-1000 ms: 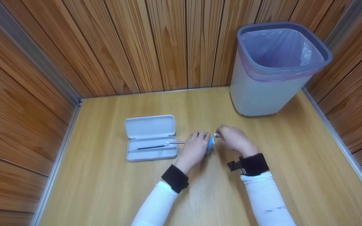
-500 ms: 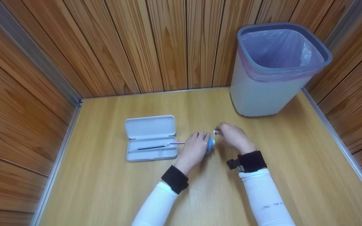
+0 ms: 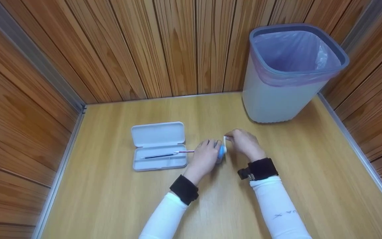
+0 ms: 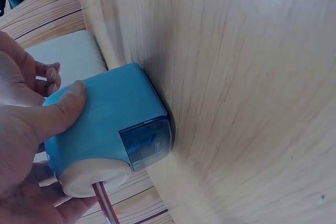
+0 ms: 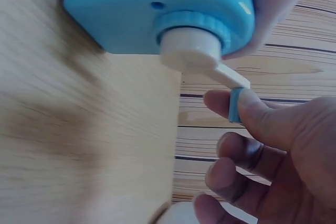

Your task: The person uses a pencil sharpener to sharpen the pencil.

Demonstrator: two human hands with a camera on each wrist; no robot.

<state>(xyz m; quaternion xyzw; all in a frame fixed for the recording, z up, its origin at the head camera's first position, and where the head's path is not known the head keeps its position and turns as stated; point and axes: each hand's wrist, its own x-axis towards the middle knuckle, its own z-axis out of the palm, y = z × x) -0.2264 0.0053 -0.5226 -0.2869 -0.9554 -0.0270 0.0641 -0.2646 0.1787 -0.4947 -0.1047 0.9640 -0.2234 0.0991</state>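
My left hand [image 3: 206,156] grips a blue crank pencil sharpener [image 4: 110,114] standing on the table, thumb along its side and fingers over the top. A red-striped pencil [image 4: 106,203] sticks out of the round cream holder at its front. In the head view that pencil reaches left over the pencil case. My right hand [image 3: 244,142] pinches the small blue knob [image 5: 235,104] of the cream crank arm [image 5: 231,75] between thumb and forefinger. Its other fingers curl loosely below the knob. A dark clear shavings drawer [image 4: 147,142] shows low on the sharpener.
An open grey pencil case [image 3: 158,132] lies left of the sharpener, with a dark pencil [image 3: 159,155] in its tray. A white bin [image 3: 277,96] with a grey rim and purple liner stands at the back right. Wood-panelled walls [image 3: 177,43] border the table.
The crank knob has risen, so the crank arm now points up and away from me. My right hand has moved slightly left and away with it. The left hand stays in place.
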